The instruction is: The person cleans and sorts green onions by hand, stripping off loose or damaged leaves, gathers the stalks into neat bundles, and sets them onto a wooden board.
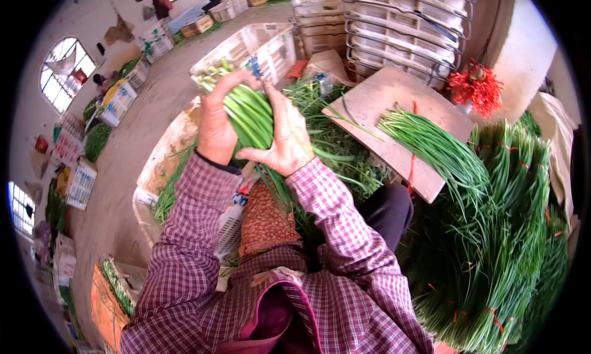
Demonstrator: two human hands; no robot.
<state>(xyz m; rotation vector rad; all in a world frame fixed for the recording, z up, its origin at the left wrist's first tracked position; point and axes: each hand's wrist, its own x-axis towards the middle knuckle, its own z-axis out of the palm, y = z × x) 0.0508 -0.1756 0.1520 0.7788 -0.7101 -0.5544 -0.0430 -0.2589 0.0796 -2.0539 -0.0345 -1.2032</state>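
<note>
A bunch of garlic chives is held up in front of me, pale cut ends at the upper left and green leaves hanging down toward my lap. My left hand wraps round its left side near the pale ends. Against its right side lies my right hand, fingers along the stalks and thumb across the lower front. To the right, a smaller bunch of chives rests on a wooden board, its leaves over the edge. A red tie runs across the board.
Tied chive bundles are piled at my right. Red ties hang in a cluster beside stacked white crates. Loose greens lie between the board and my knees. A white crate stands ahead; more crates line the far wall.
</note>
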